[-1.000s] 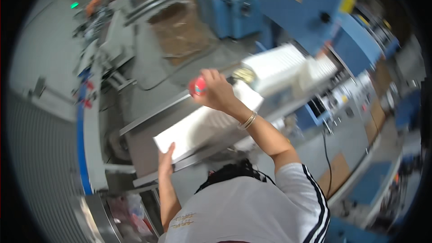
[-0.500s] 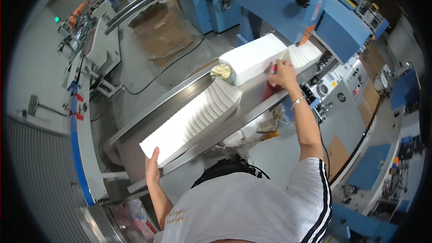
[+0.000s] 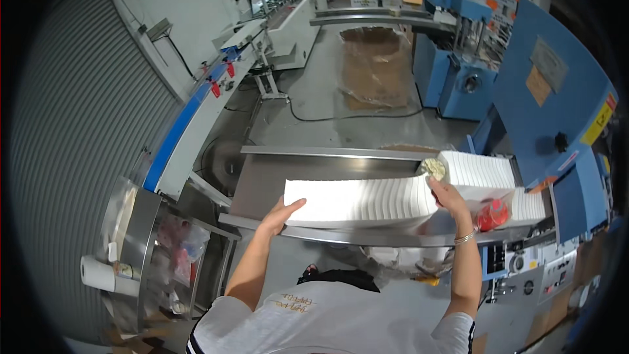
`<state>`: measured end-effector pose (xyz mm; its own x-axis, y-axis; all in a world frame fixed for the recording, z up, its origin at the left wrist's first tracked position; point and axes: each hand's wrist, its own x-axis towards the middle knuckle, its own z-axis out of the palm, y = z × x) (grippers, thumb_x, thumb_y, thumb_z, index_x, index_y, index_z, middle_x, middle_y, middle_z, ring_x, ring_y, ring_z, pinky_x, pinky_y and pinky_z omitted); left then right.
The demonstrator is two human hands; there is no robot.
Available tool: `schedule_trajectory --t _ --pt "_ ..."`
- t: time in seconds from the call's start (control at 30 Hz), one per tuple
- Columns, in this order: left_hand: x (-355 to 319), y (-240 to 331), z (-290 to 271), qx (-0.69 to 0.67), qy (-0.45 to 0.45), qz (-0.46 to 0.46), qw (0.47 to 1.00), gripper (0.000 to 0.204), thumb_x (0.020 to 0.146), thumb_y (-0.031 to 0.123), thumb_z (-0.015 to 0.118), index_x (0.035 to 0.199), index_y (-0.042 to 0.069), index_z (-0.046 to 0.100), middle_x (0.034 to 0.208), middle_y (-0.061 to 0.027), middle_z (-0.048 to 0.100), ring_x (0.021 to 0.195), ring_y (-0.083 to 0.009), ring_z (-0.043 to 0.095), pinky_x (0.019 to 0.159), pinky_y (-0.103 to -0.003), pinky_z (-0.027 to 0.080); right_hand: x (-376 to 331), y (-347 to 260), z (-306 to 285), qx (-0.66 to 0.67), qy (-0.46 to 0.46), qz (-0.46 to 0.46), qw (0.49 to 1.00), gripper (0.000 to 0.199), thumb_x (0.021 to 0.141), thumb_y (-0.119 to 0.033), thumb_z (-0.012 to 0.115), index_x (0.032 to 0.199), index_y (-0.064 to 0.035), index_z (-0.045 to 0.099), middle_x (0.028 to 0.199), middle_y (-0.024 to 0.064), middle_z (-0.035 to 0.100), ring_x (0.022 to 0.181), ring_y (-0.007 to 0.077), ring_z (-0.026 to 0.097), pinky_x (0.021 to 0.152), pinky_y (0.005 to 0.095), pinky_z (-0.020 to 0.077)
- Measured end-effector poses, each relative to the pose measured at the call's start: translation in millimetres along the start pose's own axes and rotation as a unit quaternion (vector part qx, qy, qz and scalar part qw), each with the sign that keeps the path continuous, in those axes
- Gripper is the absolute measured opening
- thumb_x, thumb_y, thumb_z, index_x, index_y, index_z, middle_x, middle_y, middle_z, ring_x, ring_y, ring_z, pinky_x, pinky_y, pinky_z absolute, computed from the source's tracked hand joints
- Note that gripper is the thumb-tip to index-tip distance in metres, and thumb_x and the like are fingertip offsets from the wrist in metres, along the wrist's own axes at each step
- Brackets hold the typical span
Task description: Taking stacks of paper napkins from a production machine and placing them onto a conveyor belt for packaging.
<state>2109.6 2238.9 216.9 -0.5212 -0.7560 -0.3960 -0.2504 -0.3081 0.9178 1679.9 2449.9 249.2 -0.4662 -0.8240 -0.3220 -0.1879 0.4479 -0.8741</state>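
A long row of white, soft-looking paper stacks (image 3: 354, 202) lies in a shallow metal trough (image 3: 268, 169). At its left end my left hand (image 3: 282, 216) grips it, thumb on top. My right hand (image 3: 449, 196) clasps the opposite end, so the row is squeezed between both palms. The undersides of the fingers are hidden. Just beyond the right hand sits a round pale-yellow thing (image 3: 433, 169) whose kind I cannot make out. To the right of that hand, a red bottle (image 3: 491, 215) leans beside more white paper stacks (image 3: 477, 170).
A blue machine (image 3: 550, 85) rises at the trough's right end. On the left stand a metal cart (image 3: 149, 249) with plastic bags and a conveyor with a blue edge (image 3: 173, 147). A cardboard sheet under plastic (image 3: 375, 65) and a black cable (image 3: 354, 118) lie on the floor beyond.
My right hand has left the red bottle area and now holds the right end of the paper row. The left hand stays at the left end. The view has turned left.
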Motion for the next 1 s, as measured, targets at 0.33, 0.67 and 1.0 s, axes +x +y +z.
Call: schedule_trajectory --t 0.33,0.67,1.0 --pt "10 17 -7 0.089 -0.061 -0.086 0.99 0.115 0.074 0.061 0.069 0.143 -0.011 0.011 0.148 -0.0249 0.024 0.14 -0.0334 0.018 0.114 -0.039 0.015 14 -18 56 -0.066 -0.077 0.136 0.986 0.117 0.076 -0.072 0.058 0.145 0.0084 0.009 0.15 0.0249 0.023 0.139 0.0361 0.024 0.105 0.0536 0.0297" --pt "-1 51 -124 0.025 -0.153 -0.043 0.987 0.078 0.088 0.035 0.065 0.145 0.001 0.024 0.143 -0.0117 0.038 0.129 -0.0216 0.039 0.107 -0.033 0.031 -9 24 164 0.185 -0.001 0.098 0.978 0.063 0.092 -0.048 0.055 0.132 -0.0003 0.046 0.121 0.0097 0.06 0.109 0.0142 0.056 0.081 0.027 0.0498" --pt "21 -2 -137 0.055 -0.113 -0.051 0.991 0.084 0.083 0.046 0.068 0.145 0.008 0.025 0.142 -0.0116 0.04 0.131 -0.0235 0.037 0.106 -0.037 0.031 -20 -1 169 0.206 -0.105 0.106 0.967 0.081 0.088 -0.055 0.057 0.141 0.0011 0.034 0.144 0.0143 0.039 0.131 0.0282 0.039 0.103 0.0503 0.0348"
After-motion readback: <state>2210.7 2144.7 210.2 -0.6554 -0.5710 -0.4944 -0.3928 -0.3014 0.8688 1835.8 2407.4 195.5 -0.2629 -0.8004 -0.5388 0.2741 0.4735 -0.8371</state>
